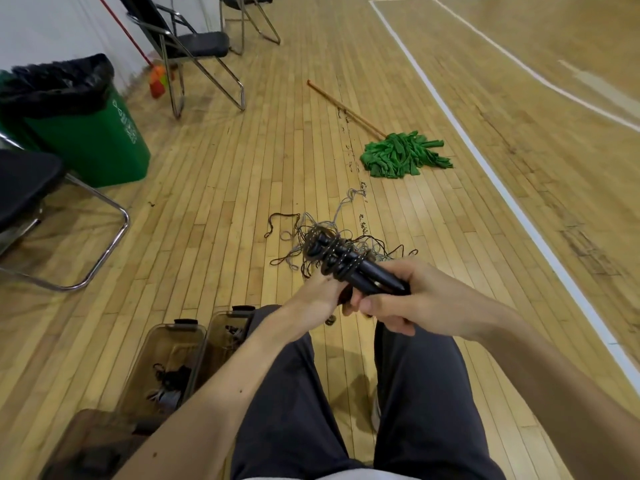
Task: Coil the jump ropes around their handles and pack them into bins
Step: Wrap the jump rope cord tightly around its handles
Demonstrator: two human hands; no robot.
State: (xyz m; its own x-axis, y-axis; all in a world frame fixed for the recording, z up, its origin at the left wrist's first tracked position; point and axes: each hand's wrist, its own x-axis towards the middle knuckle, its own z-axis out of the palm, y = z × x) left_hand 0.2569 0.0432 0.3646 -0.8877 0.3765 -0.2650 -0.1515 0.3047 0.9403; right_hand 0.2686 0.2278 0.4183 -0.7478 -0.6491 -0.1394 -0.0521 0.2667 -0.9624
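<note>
At centre frame, paired black plastic jump-rope handles (pixel 372 277), half-wrapped in dark cord coils (pixel 334 264), gripped at the bare end by right hand (pixel 410 301); left hand (pixel 317 299) curled round the coils.

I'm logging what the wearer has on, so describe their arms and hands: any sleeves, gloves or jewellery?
The left hand and right hand are ungloved, with no ring, watch or wristband visible. The left forearm and right forearm are bare to the frame's edge, no sleeves showing.

black handles (pixel 360 275), green mop (pixel 403 154) mid-frame, green bin (pixel 93 140) with black liner upper left, tan wood floor (pixel 225 174)
</note>
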